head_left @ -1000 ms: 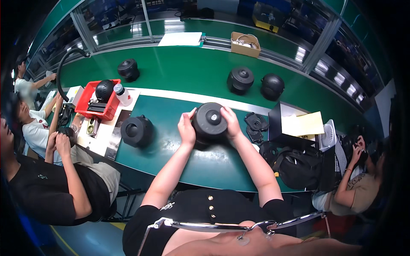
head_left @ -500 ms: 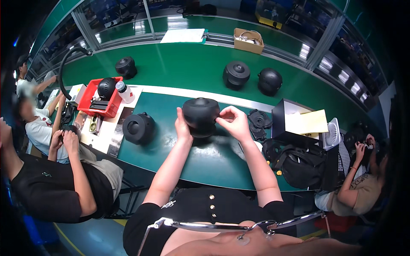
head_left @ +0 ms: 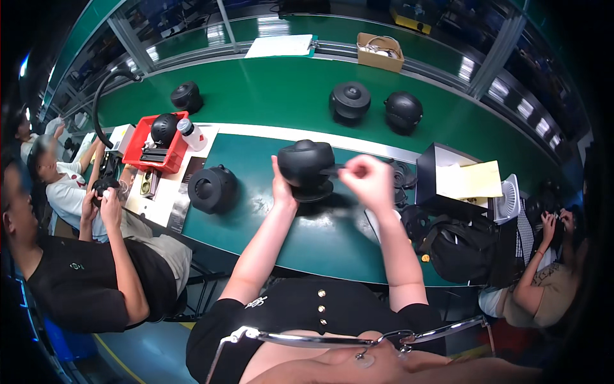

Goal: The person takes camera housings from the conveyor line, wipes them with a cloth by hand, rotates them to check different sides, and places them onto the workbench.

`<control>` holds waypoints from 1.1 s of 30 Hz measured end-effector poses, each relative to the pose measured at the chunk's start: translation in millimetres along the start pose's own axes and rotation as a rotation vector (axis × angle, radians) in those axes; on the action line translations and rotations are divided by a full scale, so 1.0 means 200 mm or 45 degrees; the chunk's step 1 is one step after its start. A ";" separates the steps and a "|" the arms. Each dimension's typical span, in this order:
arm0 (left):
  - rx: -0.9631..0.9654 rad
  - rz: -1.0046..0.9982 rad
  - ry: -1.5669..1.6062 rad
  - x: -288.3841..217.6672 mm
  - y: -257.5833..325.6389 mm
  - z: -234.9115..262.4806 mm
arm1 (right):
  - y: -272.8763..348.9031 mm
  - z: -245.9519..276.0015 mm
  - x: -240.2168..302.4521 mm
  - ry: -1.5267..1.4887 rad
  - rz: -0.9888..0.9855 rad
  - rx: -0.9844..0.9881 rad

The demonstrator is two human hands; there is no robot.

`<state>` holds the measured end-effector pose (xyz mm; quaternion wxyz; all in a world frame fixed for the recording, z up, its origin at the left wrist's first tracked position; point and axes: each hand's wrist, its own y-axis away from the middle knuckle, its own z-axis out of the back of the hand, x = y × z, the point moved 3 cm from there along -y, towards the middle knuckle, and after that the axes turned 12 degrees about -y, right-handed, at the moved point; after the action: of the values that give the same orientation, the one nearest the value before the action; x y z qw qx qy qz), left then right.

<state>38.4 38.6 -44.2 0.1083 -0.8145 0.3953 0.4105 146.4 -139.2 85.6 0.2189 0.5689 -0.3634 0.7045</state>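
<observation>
My left hand (head_left: 284, 182) is wrapped round the left side of a round black device (head_left: 306, 161) with a domed top and a wider base, held up over the green table mat (head_left: 252, 246). Just right of it, the fingers of my right hand (head_left: 371, 184) are pinched together and a little smeared by motion. A small dark piece shows between those fingertips and the device's side; its kind cannot be made out. A similar black device (head_left: 213, 189) rests on the mat to the left.
More black devices (head_left: 350, 102) stand on the far green surface. Left are a red bin (head_left: 137, 153) and a bottle (head_left: 190, 134); right, a black box (head_left: 427, 182) with yellow paper, a white fan-like item (head_left: 508, 198) and a black bag (head_left: 457, 246). Other people sit at both sides.
My right hand has drawn back to the right from the device's side, fingers still pinched. The device is tilted slightly, showing more of its base. The view has shifted a little.
</observation>
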 end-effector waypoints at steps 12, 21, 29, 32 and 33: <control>0.184 0.350 0.052 0.10 0.03 -0.09 | -0.11 -0.05 -0.38 -0.481 -0.102 0.594; 0.372 -0.095 -0.518 -0.09 0.09 -0.08 | -0.14 0.01 -0.38 -0.239 -0.151 0.345; 0.115 -0.216 -1.033 -0.05 0.12 -0.06 | -0.10 -0.09 -0.48 -1.133 -0.316 0.343; 0.114 -0.379 -0.909 -0.05 0.09 -0.02 | -0.10 -0.08 -0.52 -1.230 -0.374 0.356; 0.094 -0.388 -0.826 -0.06 0.09 -0.02 | -0.10 -0.08 -0.52 -1.243 -0.329 0.380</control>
<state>22.4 31.0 -29.7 0.3176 -0.6870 0.2289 0.6122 178.0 -103.0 -9.7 0.0259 0.8960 -0.2456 0.3689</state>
